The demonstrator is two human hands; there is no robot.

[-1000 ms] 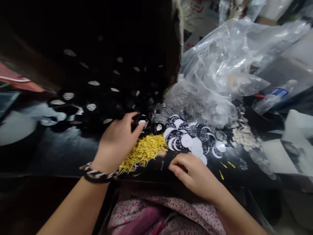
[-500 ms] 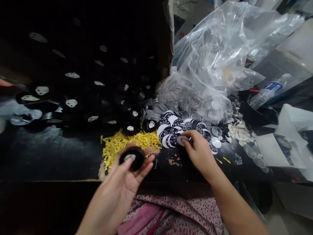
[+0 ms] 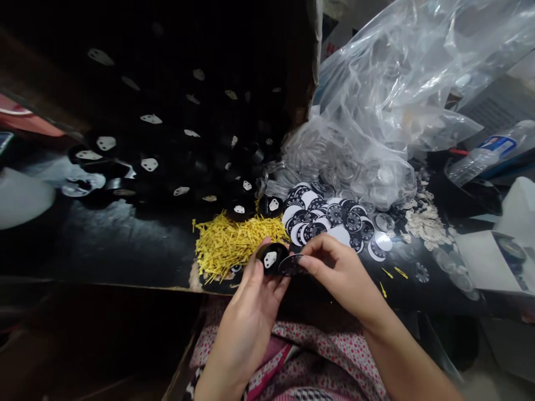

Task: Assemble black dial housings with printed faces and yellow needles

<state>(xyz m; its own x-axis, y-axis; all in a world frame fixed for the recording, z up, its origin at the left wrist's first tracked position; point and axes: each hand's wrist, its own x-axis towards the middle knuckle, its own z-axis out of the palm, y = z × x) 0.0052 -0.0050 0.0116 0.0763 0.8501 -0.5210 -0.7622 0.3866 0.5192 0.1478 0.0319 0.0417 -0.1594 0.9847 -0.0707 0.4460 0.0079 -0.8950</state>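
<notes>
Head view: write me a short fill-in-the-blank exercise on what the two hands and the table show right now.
1. The left hand holds a round ____ case with a white patch.
2. The right hand pinches a printed disc right ____ that case.
3. The heap of small sticks on the table is ____ in colour.
4. The clear plastic bag lies to the ____ of the sticks.

Missing words: black; beside; yellow; right
</notes>
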